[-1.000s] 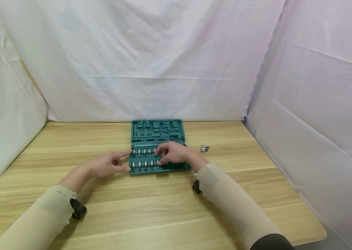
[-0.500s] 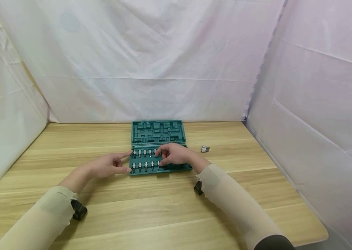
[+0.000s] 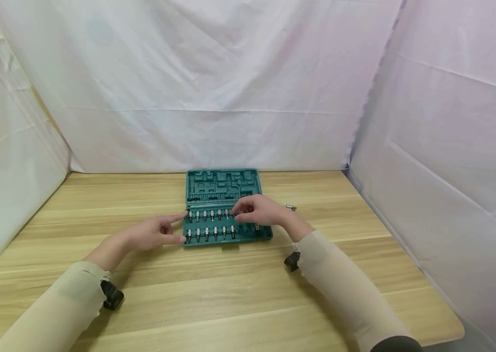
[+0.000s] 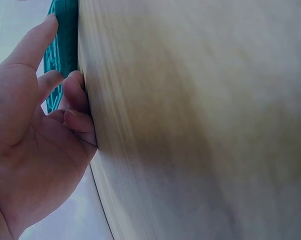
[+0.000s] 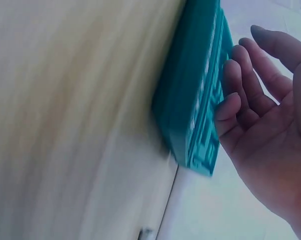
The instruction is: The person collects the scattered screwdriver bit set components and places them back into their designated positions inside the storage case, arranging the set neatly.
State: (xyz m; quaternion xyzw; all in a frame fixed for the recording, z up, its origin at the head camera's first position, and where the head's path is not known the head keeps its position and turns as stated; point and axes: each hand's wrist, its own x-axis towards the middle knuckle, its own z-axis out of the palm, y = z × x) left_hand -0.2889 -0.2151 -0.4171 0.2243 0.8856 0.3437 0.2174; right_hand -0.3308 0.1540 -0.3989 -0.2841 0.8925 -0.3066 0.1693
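Observation:
A green plastic case (image 3: pixel 206 243) lies unfolded on the wooden table, holding two rows of silver-and-dark socket bits (image 3: pixel 215 231). My left hand (image 3: pixel 148 232) is at its left side, index finger and thumb stretched to the two left corners. In the left wrist view the other fingers of this hand (image 4: pixel 40 120) are bent beside the case's side wall (image 4: pixel 68 40). Over the right half of the case hovers my right hand (image 3: pixel 260 211). The right wrist view shows its thumb and fingers (image 5: pixel 232 75) apart, with nothing between them.
The case's moulded lid (image 3: pixel 223 186) leans back toward the white cloth wall (image 3: pixel 213 132). Loose socket bits (image 3: pixel 291 207) lie on the table right of the case, partly behind the right hand. Another bit (image 3: pixel 257 227) sits at the lower row's right end.
My right hand has moved right and up from the middle of the case, uncovering bits in both rows. Its fingers have come away from the bits. The left hand stays put.

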